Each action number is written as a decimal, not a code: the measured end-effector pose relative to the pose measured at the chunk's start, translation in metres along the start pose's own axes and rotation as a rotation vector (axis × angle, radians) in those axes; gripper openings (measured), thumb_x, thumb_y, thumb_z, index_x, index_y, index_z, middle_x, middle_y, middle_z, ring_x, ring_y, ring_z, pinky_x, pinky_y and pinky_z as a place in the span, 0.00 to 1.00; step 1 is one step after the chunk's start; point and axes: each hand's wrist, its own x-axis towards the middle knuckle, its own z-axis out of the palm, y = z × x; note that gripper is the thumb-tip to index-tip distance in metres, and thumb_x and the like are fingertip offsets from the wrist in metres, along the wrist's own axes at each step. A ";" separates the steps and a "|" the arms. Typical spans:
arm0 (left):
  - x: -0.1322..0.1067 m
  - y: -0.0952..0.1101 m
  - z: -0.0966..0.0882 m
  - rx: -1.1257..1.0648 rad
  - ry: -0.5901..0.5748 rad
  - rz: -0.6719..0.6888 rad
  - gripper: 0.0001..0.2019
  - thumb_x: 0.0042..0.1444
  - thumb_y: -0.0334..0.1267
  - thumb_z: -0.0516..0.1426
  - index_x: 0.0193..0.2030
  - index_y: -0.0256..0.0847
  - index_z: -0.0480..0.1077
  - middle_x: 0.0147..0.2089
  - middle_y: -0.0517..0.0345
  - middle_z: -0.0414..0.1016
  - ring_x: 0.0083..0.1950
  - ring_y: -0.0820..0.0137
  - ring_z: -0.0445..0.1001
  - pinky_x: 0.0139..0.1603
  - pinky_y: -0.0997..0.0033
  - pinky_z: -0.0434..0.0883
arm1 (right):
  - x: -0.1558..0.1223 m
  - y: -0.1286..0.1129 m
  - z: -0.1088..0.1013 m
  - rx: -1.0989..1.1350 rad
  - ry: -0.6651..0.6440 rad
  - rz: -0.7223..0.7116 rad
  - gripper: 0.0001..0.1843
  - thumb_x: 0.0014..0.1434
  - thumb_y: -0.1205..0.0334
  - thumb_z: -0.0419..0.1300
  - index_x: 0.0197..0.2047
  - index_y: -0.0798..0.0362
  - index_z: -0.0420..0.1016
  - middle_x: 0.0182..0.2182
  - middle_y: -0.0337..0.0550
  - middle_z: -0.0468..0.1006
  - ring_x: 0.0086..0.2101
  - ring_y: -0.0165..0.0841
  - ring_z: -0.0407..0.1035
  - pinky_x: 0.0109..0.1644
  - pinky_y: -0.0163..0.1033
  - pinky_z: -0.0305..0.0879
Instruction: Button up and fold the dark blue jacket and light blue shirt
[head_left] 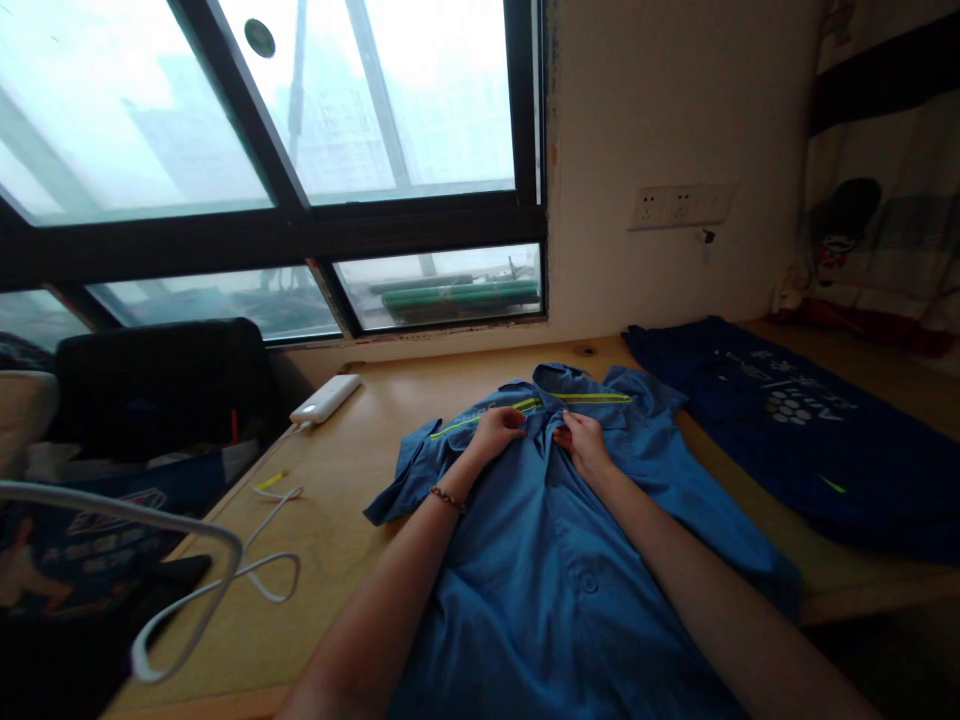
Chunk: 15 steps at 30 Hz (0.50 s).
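A blue short-sleeved shirt [517, 570] with yellow-green stripes across the chest lies spread on the wooden table, its collar toward the wall. My left hand [499, 432] pinches the front edge of the shirt just below the stripe. Opposite it, my right hand [584, 443] grips the other front edge near the collar, fingers closed on the cloth. Between the hands the fabric is drawn into folds. Lower down the front, a button [589, 581] shows. The cloth right under my fingertips is partly hidden.
To the right, a dark blue garment [795, 430] with white print lies flat on the table [360, 460]. At the left are a white power bank [325, 398] and a looping white cable [259, 570]. Beyond the table's left edge stand a black chair [161, 385] and a printed bag [112, 520].
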 end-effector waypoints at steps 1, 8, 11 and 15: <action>-0.001 0.004 -0.003 0.077 0.088 0.032 0.12 0.30 0.26 0.64 0.27 0.36 0.72 0.27 0.57 0.72 0.32 0.69 0.68 0.37 0.71 0.64 | 0.000 -0.004 -0.001 0.057 0.008 0.010 0.10 0.46 0.59 0.60 0.22 0.55 0.65 0.14 0.34 0.68 0.16 0.25 0.64 0.19 0.30 0.62; -0.043 0.029 0.019 0.347 -0.009 -0.029 0.12 0.38 0.39 0.63 0.15 0.40 0.63 0.16 0.59 0.60 0.27 0.66 0.65 0.30 0.72 0.58 | -0.005 -0.017 0.001 0.115 -0.098 -0.051 0.08 0.45 0.60 0.62 0.25 0.55 0.68 0.20 0.40 0.74 0.24 0.32 0.71 0.30 0.37 0.70; -0.064 0.019 0.046 0.387 -0.006 0.029 0.11 0.40 0.44 0.62 0.21 0.41 0.65 0.21 0.58 0.63 0.29 0.66 0.65 0.32 0.72 0.57 | -0.003 -0.013 0.000 0.065 -0.153 -0.101 0.08 0.46 0.59 0.61 0.27 0.56 0.70 0.22 0.40 0.75 0.27 0.33 0.72 0.32 0.38 0.70; -0.059 0.003 0.054 0.480 0.073 0.199 0.10 0.42 0.44 0.61 0.27 0.41 0.67 0.31 0.56 0.67 0.34 0.67 0.64 0.36 0.72 0.58 | 0.011 -0.013 0.000 -0.063 -0.237 -0.036 0.07 0.43 0.70 0.60 0.30 0.56 0.73 0.28 0.42 0.77 0.31 0.30 0.72 0.37 0.35 0.68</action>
